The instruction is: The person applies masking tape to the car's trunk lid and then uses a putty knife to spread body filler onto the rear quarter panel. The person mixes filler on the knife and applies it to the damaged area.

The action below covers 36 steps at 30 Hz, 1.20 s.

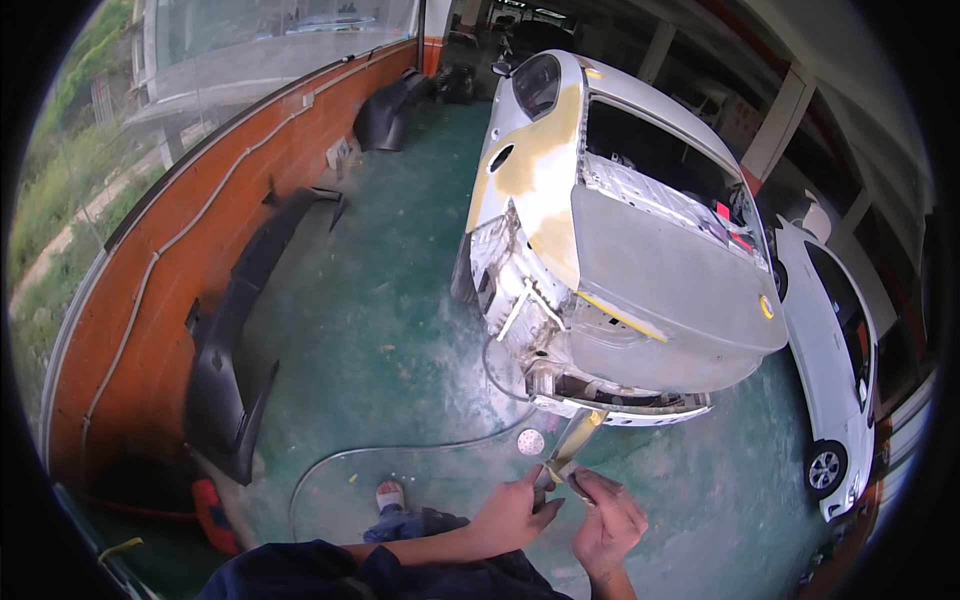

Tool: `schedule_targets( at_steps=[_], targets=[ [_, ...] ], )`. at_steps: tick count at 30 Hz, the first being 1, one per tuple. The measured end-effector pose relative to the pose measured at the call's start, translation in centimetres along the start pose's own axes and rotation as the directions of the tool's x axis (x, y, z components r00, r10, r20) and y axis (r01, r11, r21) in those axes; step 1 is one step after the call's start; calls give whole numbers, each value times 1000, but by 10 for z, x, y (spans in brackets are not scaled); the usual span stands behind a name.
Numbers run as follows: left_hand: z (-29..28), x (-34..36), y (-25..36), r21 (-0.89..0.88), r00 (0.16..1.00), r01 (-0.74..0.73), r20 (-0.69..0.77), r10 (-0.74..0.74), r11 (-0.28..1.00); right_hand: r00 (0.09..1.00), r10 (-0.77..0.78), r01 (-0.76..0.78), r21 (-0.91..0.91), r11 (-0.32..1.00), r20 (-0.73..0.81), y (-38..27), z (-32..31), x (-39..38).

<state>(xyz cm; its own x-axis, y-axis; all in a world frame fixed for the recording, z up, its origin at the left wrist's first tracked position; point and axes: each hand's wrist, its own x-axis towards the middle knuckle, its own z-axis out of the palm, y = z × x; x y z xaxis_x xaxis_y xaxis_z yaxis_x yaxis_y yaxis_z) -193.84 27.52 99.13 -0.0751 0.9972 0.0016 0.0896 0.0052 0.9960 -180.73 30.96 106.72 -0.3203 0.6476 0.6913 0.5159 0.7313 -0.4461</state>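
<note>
My left hand [508, 515] and my right hand [612, 515] meet at the lower middle, in front of the car's rear. Closed fingers of both hands grip the near end of a long flat grey-and-yellow strip [578, 438], which points away toward the car. Its exact kind is unclear, and the fingers partly hide the near end. Beyond it stands a white car [650, 270] stripped for bodywork, with grey and tan sanded patches and bare metal at its left rear corner. A pale round perforated disc [531, 441] lies on the floor left of the strip.
A dark hose [400, 448] curves over the green floor [400, 300]. Dark bumper covers [225, 345] lean by the orange wall [130, 300] at left. Near it, a red object [214, 515] lies at lower left. A second white car [825, 350] stands at right.
</note>
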Motion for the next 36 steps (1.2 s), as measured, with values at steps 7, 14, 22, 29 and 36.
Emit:
schedule_targets(
  at_steps=[7,14,22,29,36],
  targets=[
    [-15,-4,-7,-497,933,199,361,-7,845,851,446,-59,791,609,-279,26,-9,6],
    [-32,-9,-17,-720,830,366,539,143,589,948,316,-264,507,821,-18,35,12,21],
    [-73,12,-15,-509,988,74,155,7,857,973,132,-146,-65,987,-188,15,40,46],
    [-115,19,7,-65,995,-48,-96,41,997,991,-130,133,-141,981,28,-49,118,62],
    [-170,20,-9,-193,983,13,-175,-48,981,998,46,-23,384,923,-52,-58,130,75]
  ],
)
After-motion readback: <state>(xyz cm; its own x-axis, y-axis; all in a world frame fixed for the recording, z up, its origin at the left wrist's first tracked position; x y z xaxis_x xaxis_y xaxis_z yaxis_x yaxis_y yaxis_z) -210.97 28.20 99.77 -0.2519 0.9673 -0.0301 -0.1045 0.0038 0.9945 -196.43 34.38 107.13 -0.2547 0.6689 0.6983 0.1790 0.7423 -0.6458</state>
